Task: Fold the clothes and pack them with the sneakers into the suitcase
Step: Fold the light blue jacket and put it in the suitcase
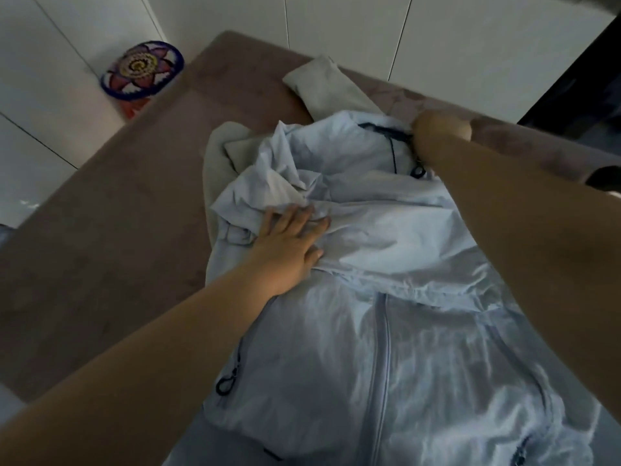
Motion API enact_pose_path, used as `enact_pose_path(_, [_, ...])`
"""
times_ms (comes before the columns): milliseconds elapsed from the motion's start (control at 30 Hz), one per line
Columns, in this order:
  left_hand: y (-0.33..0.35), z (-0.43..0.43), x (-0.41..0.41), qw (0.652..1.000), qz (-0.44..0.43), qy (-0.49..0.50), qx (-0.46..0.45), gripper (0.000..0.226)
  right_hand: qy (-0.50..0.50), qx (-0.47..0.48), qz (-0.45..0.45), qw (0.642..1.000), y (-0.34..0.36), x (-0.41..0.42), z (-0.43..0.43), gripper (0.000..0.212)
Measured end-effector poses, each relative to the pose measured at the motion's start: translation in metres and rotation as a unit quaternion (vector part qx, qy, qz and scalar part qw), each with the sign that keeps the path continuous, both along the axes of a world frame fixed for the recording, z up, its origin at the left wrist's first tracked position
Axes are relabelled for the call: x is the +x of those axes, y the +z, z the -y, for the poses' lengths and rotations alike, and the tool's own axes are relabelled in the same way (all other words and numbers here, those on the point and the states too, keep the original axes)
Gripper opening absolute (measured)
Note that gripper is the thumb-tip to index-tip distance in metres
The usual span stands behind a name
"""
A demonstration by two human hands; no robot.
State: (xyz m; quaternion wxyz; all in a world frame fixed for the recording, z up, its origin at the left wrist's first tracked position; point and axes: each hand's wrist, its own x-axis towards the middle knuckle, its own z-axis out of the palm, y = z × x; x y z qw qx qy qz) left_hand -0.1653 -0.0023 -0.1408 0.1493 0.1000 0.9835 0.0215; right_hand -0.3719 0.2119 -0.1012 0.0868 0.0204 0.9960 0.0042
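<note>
While the pale blue thin zip-up hooded jacket (386,297) lies front-up across the brown fabric sofa seat (111,237), left hand (289,243) is pressed flat on its bunched-up sleeve, fingers spread wide. Right hand (440,129) is up at the hood near the far edge, too blurry to tell if it's gripping. Crumpled grey cotton garment (322,85) sits just beyond the hood, at the far edge

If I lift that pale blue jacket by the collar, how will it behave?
The jacket probably hangs limp: its thin fabric is crumpled around the left hand. Its sheen suggests it is light and slippery. The cord loop may dangle.
</note>
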Motion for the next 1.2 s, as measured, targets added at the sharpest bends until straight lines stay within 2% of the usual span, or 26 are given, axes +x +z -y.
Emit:
enact_pose_path(67, [0.003, 0.001, 0.002, 1.0, 0.006, -0.007, -0.007, 0.056, 0.002, -0.031, -0.056, 0.998, 0.015, 0.008, -0.011, 0.031])
enact_pose_path(133, [0.008, 0.001, 0.003, 1.0, -0.004, -0.018, 0.02, 0.054, 0.002, -0.118, -0.098, 0.988, 0.05, 0.028, -0.023, 0.027])
enact_pose_path(200, [0.013, 0.01, -0.002, 0.991, -0.051, 0.009, 0.12, 0.055, 0.029, -0.181, -0.154, 0.971, 0.085, 0.044, -0.027, 0.028])
enact_pose_path(233, [0.021, 0.011, -0.004, 0.974, -0.091, 0.032, 0.205, 0.057, 0.046, -0.185, -0.199, 0.961, 0.106, 0.058, -0.032, 0.03])
enact_pose_path(300, [0.045, 0.009, -0.008, 0.917, -0.177, 0.078, 0.35, 0.058, 0.083, -0.173, -0.299, 0.935, 0.141, 0.093, -0.043, 0.036])
enact_pose_path(400, [0.095, 0.004, -0.022, 0.833, -0.309, 0.122, 0.442, 0.053, 0.129, -0.195, -0.381, 0.894, 0.174, 0.165, -0.056, 0.047])
enact_pose_path(500, [0.148, -0.007, -0.027, 0.772, -0.34, 0.099, 0.528, 0.052, 0.21, -0.197, -0.39, 0.875, 0.16, 0.249, -0.054, 0.054])
enact_pose_path(567, [0.166, -0.019, -0.025, 0.787, -0.297, 0.054, 0.538, 0.053, 0.265, -0.149, -0.348, 0.887, 0.122, 0.299, -0.05, 0.058])
enact_pose_path(667, [0.16, -0.041, -0.012, 0.848, -0.158, -0.013, 0.506, 0.065, 0.36, -0.062, -0.192, 0.911, 0.052, 0.361, -0.045, 0.077])
enact_pose_path(733, [0.143, -0.051, 0.002, 0.891, -0.082, -0.047, 0.445, 0.068, 0.387, -0.076, -0.122, 0.911, 0.033, 0.381, -0.044, 0.066])
enact_pose_path(767, [0.134, -0.054, 0.01, 0.907, -0.059, -0.07, 0.411, 0.069, 0.383, -0.1, -0.135, 0.908, 0.034, 0.381, -0.044, 0.054])
enact_pose_path(833, [0.12, -0.059, 0.023, 0.926, -0.024, -0.12, 0.356, 0.075, 0.329, -0.156, -0.212, 0.907, 0.047, 0.371, -0.044, 0.044])
enact_pose_path(867, [0.112, -0.062, 0.029, 0.94, -0.011, -0.143, 0.309, 0.079, 0.272, -0.17, -0.234, 0.918, 0.054, 0.363, -0.047, 0.049])
enact_pose_path(900, [0.104, -0.065, 0.036, 0.958, -0.003, -0.166, 0.234, 0.079, 0.203, -0.171, -0.217, 0.939, 0.06, 0.353, -0.052, 0.06])
enact_pose_path(967, [0.086, -0.067, 0.047, 0.98, 0.024, -0.19, 0.057, 0.064, 0.083, -0.153, -0.068, 0.982, 0.062, 0.341, -0.06, 0.089])
enact_pose_path(1000, [0.075, -0.064, 0.053, 0.982, 0.052, -0.182, -0.005, 0.059, 0.069, -0.13, 0.006, 0.989, 0.057, 0.339, -0.061, 0.095])
enact_pose_path(1033, [0.065, -0.058, 0.059, 0.982, 0.079, -0.167, -0.044, 0.057, 0.08, -0.114, 0.063, 0.988, 0.05, 0.339, -0.06, 0.093])
enact_pose_path(1100, [0.052, -0.043, 0.066, 0.981, 0.103, -0.14, -0.09, 0.058, 0.115, -0.109, 0.119, 0.98, 0.032, 0.345, -0.051, 0.073])
enact_pose_path(1133, [0.049, -0.035, 0.066, 0.983, 0.098, -0.128, -0.093, 0.058, 0.118, -0.115, 0.12, 0.979, 0.026, 0.347, -0.047, 0.06])
enact_pose_path(1200, [0.05, -0.02, 0.061, 0.99, 0.058, -0.109, -0.062, 0.057, 0.111, -0.124, 0.063, 0.984, 0.02, 0.344, -0.041, 0.038])
